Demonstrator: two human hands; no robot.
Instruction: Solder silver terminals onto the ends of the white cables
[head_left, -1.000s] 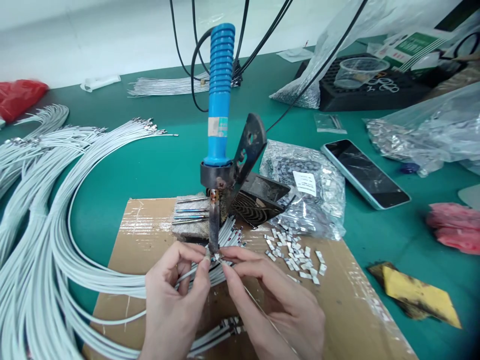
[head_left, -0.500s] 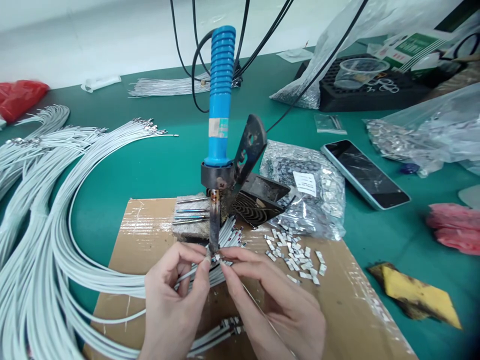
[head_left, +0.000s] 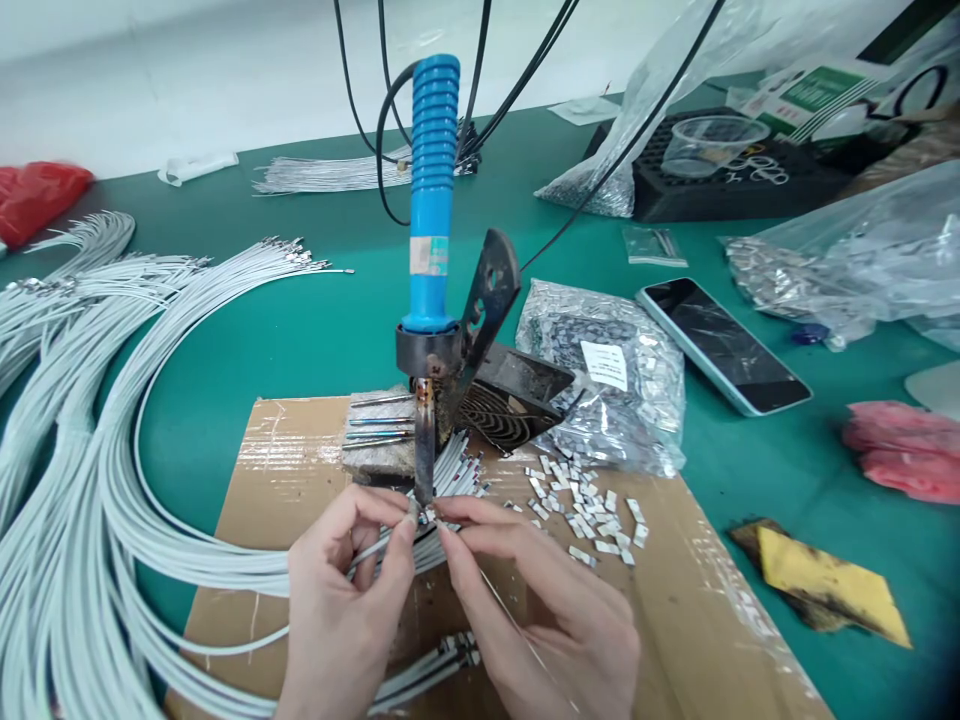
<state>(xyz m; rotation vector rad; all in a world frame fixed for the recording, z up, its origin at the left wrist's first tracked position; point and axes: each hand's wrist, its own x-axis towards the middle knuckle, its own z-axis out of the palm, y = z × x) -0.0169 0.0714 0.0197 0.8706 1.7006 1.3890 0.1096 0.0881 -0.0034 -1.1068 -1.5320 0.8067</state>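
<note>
Bright, even lt w/ glare on clear tape (head_left: 289, 450) & phone screen (head_left: 731, 340), dark lwr R corner

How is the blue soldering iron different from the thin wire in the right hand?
The soldering iron is thick; the thin wire is far slimmer. The iron has a ridged blue handle and a dark tip, while the wire looks pale. The iron stands nearly upright in a black collar; the wire slants, pinched in the right hand. Both are much longer than wide.
</note>
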